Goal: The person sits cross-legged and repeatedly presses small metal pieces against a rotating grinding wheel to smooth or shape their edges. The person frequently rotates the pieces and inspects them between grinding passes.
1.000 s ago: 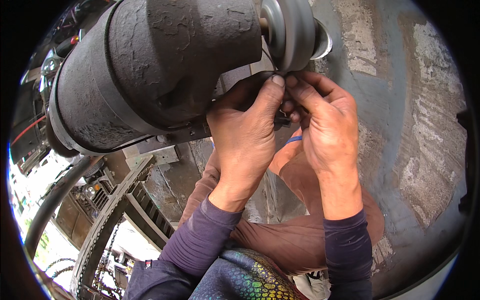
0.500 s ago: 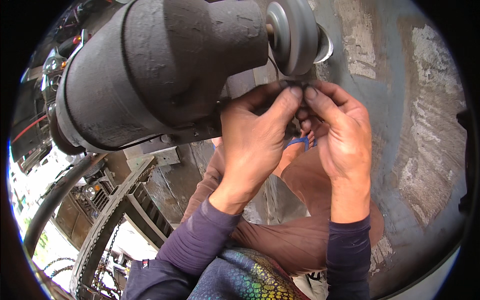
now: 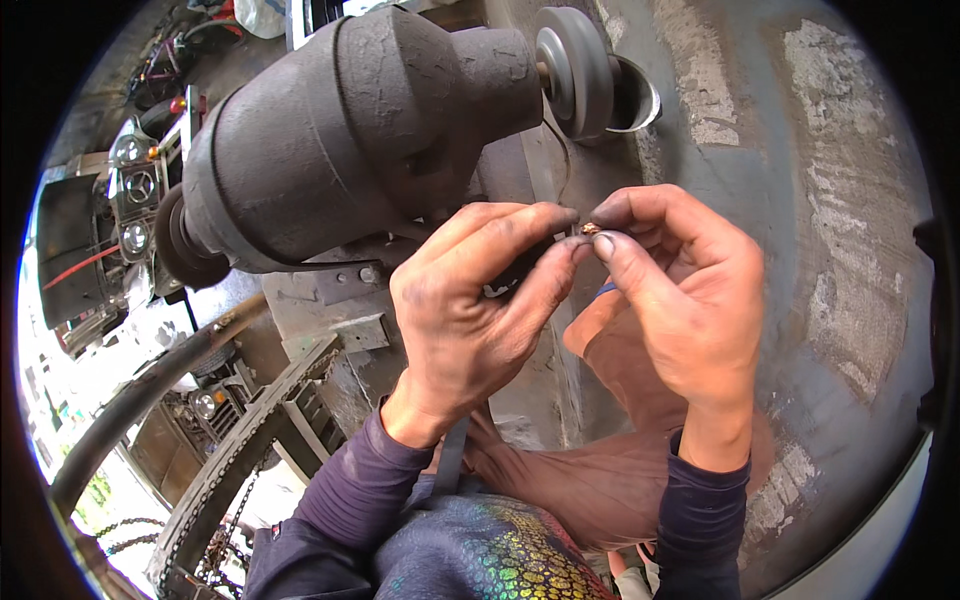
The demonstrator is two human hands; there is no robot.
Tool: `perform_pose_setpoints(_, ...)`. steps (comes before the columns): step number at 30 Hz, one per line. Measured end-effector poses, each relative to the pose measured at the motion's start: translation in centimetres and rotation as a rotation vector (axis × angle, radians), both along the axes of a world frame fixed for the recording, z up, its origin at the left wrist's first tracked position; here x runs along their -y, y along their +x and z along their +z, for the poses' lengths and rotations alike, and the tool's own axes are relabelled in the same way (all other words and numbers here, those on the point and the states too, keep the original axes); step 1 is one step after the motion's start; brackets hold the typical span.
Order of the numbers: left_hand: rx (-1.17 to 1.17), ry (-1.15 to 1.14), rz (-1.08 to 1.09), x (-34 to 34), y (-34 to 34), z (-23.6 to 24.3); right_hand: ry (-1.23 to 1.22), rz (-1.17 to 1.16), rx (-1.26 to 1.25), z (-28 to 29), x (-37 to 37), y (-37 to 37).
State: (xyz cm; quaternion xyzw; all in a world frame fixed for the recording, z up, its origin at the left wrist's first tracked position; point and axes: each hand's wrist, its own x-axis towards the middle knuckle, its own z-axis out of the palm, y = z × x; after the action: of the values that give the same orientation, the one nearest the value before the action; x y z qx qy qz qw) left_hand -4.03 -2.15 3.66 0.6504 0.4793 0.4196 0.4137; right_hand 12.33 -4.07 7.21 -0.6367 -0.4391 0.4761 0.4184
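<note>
My left hand (image 3: 470, 310) is closed below the dark motor housing (image 3: 360, 120), its thumb and fingertips gripping a thin dark wire (image 3: 564, 160) that hangs from near the grinding wheel (image 3: 590, 75). My right hand (image 3: 690, 310) faces it, thumb and index finger pinched round the small frayed, copper-coloured wire end (image 3: 590, 228). The fingertips of both hands nearly touch. The housing is rough and dark, with a band round it and a second, darker wheel (image 3: 190, 255) at its left end.
My bent legs (image 3: 560, 490) are below my hands on a worn, patchy metal surface (image 3: 820, 250). At the lower left are a metal frame (image 3: 240, 440) with chains and a curved tube (image 3: 130, 400). Vehicle parts with lamps (image 3: 130, 190) lie at the upper left.
Both hands have moved down, away from the wheel, and my left hand has turned so more of its back shows. The frayed wire end now shows. The motor appears smaller in view.
</note>
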Motion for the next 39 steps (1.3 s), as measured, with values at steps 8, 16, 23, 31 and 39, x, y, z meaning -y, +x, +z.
perform_pose_setpoints(8,-0.137,0.404,-0.131,0.4,-1.8,1.5,-0.234,0.063,-0.353,2.9,0.6,0.8)
perform_pose_setpoints(16,-0.192,0.157,-0.105,0.1,-2.6,2.8,-0.163,0.02,-0.252,3.4,0.6,-0.7)
perform_pose_setpoints(23,0.384,-0.843,-0.108,0.1,-3.6,3.3,-0.121,0.078,-0.122,3.5,0.9,-1.6)
perform_pose_setpoints(31,0.624,-0.981,-0.118,0.1,-4.2,3.1,-0.115,0.041,-0.254,3.3,0.8,-2.0)
perform_pose_setpoints(39,0.821,-1.049,-0.017,0.2,-2.9,2.4,-0.026,-0.021,-0.119,3.3,1.2,-2.1)
